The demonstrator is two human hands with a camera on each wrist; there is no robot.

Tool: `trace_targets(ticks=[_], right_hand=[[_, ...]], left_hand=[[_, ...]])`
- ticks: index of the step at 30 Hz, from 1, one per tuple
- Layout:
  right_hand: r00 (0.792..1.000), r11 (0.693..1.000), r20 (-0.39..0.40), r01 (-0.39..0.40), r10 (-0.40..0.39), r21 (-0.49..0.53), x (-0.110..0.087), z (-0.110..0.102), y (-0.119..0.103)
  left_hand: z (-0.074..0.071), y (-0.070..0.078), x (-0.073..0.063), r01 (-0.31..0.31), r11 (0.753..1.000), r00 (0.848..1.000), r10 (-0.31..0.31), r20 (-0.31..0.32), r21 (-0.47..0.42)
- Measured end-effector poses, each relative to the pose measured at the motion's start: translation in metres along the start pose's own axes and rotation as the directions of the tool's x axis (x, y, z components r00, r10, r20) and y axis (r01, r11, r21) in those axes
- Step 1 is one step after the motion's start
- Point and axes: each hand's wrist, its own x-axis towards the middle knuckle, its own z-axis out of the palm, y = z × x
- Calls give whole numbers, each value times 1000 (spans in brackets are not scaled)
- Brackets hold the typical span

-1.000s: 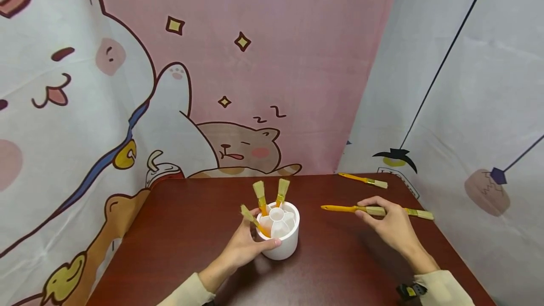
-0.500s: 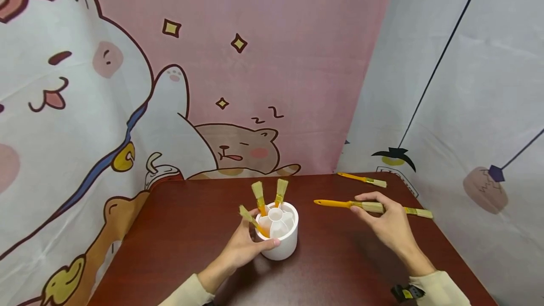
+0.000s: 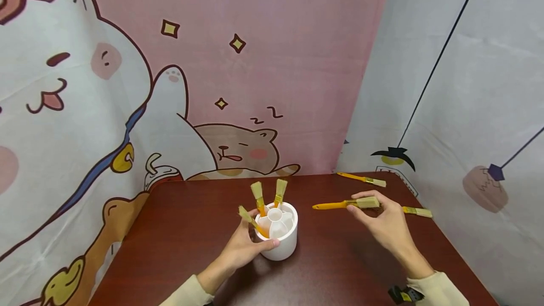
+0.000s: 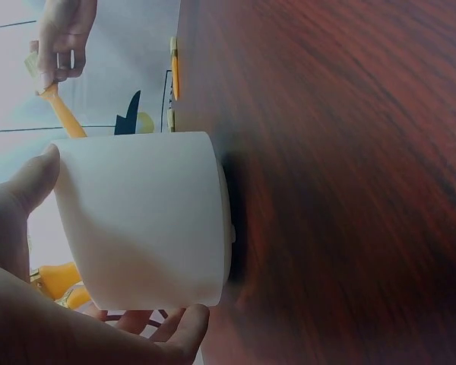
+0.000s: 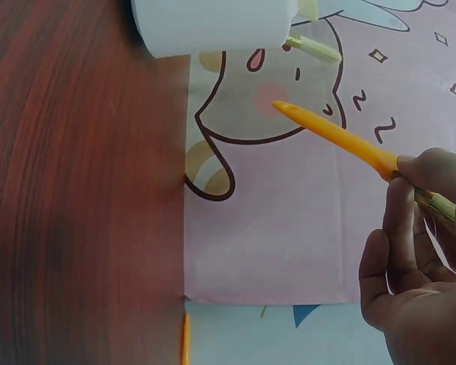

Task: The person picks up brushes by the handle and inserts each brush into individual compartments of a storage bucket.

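Note:
My left hand (image 3: 245, 244) grips the side of a white round holder (image 3: 284, 245) with divided compartments, thumb at the near rim. Three brushes with pale bristles and orange handles stand in it: one leaning left (image 3: 248, 215), one at the back left (image 3: 257, 193) and one at the back (image 3: 279, 192). To the right, my right hand (image 3: 386, 223) pinches a paintbrush (image 3: 329, 206) near its ferrule, above the table. Its orange handle points left toward the holder, as the right wrist view also shows (image 5: 334, 135). The left wrist view shows the holder's plain outer wall (image 4: 144, 220).
Another brush (image 3: 361, 179) lies along the table's far right edge. Behind my right hand a further brush (image 3: 418, 212) lies partly hidden. The dark red-brown table (image 3: 191, 216) meets a cartoon-printed cloth (image 3: 314, 84) at the back and sides.
The right hand has moved slightly left with its paintbrush, and the brush has turned so its bristles show more broadly. The left hand keeps its grip on the holder.

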Motion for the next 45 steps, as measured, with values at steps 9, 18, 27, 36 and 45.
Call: trace_targets(ticks=[9,18,27,36,45], right_hand=[[1000,999,-12,6,-6,51,-1,4,-14],[996,987,-28,90,-87,137,2,9,-31],[994,981,-13,106,-106,165,3,14,-43],[986,971,-21,168,-166,168,3,24,-60],[984,971,6,174,-178,161,2,31,-71]], left_hand=[[0,0,-1,2,1000,1000,-2,-8,1],[-1,4,-2,-5,1000,1000,5,-9,3],[-1,4,-1,6,1000,1000,-6,-15,18],[0,4,-1,24,999,1000,-23,-15,27],[-1,-5,1,-11,1000,1000,11,10,17]])
